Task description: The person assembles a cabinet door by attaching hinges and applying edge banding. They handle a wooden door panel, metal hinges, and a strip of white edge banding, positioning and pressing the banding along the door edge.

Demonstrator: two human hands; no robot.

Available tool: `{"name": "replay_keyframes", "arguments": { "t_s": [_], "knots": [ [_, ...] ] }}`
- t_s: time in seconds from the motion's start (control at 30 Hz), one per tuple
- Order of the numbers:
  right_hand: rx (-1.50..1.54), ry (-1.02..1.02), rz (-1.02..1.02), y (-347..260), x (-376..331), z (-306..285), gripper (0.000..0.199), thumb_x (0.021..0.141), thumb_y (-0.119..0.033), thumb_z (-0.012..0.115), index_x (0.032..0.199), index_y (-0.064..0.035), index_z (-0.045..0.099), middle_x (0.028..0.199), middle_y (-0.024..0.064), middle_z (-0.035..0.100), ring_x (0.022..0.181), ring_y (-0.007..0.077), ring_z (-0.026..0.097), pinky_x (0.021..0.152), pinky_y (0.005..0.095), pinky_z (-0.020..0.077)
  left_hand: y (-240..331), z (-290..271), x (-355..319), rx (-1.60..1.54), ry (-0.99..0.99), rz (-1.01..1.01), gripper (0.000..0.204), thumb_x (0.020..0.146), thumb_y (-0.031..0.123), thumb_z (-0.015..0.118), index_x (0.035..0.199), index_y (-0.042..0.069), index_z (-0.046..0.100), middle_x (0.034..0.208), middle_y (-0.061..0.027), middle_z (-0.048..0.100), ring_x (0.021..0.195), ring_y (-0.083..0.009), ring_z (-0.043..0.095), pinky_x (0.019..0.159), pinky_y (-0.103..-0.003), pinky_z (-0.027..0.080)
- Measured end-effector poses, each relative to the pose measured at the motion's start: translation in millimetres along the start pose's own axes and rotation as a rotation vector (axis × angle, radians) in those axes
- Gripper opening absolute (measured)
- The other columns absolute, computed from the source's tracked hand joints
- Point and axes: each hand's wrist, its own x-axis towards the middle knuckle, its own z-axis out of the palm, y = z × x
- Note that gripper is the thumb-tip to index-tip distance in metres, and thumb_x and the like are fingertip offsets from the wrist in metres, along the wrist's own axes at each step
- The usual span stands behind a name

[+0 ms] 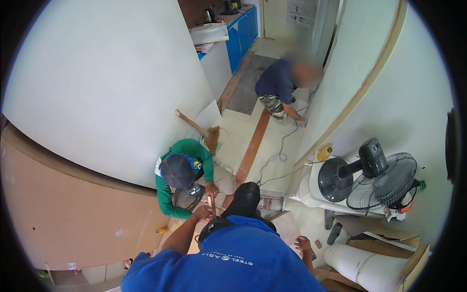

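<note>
Thin brown strip (pixel 211 206) is at the lower middle of my head view, between the left hand (pixel 203 212) and a hand (pixel 211 189) of the co-worker in green (pixel 183 147), just left of the wearer's dark-trousered knee (pixel 246 197). From my remote seat, the left hand sits right at the strip's lower part; its fingers seem curled toward it, but I cannot tell whether they close on it. Co-worker's hand is at the upper end. My reading: one hand near each end keeps a slim piece from tilting.

Right hand (pixel 303 243) is out to the other side, near a pale panel (pixel 287 227) and a small brown block (pixel 318 244). I see nothing in it; cannot tell how far its fingers are open. Perhaps held wide for balance.

Broom (pixel 212 140) seems propped at the white wall (pixel 112 87), presumably out of the way. Cable (pixel 278 155) loops loosely on the floor, likely slack for reach.

Strip's look: narrow, straight-edged, reddish brown along its length, paler at the top end. Could be wood; too small to confirm grain or finish. Lower end is hard to make out.
</note>
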Motion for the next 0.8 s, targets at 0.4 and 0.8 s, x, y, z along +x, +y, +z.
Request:
{"name": "replay_keyframes", "arguments": {
  "t_s": [0.4, 0.8],
  "knots": [
    [-0.323, -0.062, -0.144, 48.9, 6.9, 42.0, 0.023, 0.097, -0.029, 0.066, 0.109, -0.0098, 0.070, 0.092, 0.0103, 0.072, 0.078, 0.0255, 0.071, 0.066, 0.0414, 0.0550, 127.7, -127.0, 128.1, 0.091, 0.104, 0.441, 0.029, 0.092, 0.015, 0.066, 0.117, 0.002, 0.070, 0.090, -0.0039, 0.071, 0.065, -0.0124, 0.060, 0.056, -0.026, 0.046],
    [-0.347, 0.029, 0.088, -154.6, 177.7, 198.9, 0.030, 0.097, -0.037, 0.066, 0.101, -0.0083, 0.071, 0.086, 0.0136, 0.069, 0.078, 0.0294, 0.070, 0.068, 0.0432, 0.0557, 221.1, -362.5, 346.9, -0.437, 0.218, -0.022, 0.017, 0.091, 0.018, 0.062, 0.101, 0.009, 0.073, 0.082, -0.0039, 0.070, 0.065, -0.0160, 0.061, 0.056, -0.031, 0.047]
  ]
}}
